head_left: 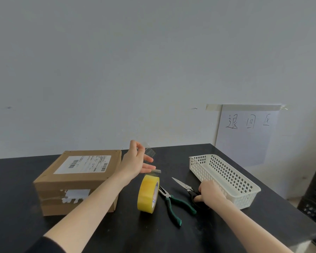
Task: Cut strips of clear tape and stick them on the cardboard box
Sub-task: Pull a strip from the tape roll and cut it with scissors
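Nearest, low in the frame, two bare forearms reach over the black table (16,179). At lower right, the right hand (211,195) is closed on the black handles of the scissors (185,187), which lie flat, likely being picked up or put down. At centre, the left hand (137,161) pinches a clear tape strip (150,152) aloft, keeping it off surfaces. The tape roll (148,193) stands on edge beside green pliers (171,203). The cardboard box (77,181) waits at centre left.
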